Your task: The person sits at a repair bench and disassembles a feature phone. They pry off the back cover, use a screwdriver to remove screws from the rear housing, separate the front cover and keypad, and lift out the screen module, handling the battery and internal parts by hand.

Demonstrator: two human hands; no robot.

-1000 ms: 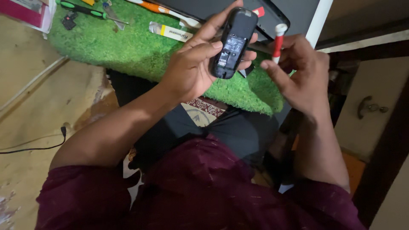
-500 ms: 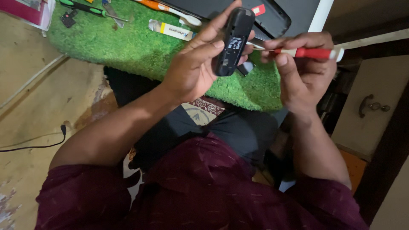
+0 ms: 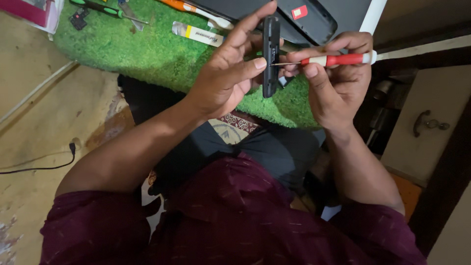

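Note:
My left hand (image 3: 230, 73) grips a small black phone-like device (image 3: 271, 56), held upright and edge-on to the camera. My right hand (image 3: 333, 78) holds a small screwdriver (image 3: 338, 60) with a red and white handle, lying level. Its thin metal tip touches the side of the black device, just by my left thumb. Both hands hover above a green grass-like mat (image 3: 162, 49).
On the mat lie a green-handled screwdriver (image 3: 103, 9), an orange-handled tool (image 3: 184, 6) and a white and yellow tube (image 3: 197, 34). A dark flat device (image 3: 314, 17) with a red sticker sits at the top. A black cable (image 3: 44, 164) runs over the floor at left.
My left hand has turned the black device from face-on to edge-on. The screwdriver swung from upright to level, and its tip now meets the device's side.

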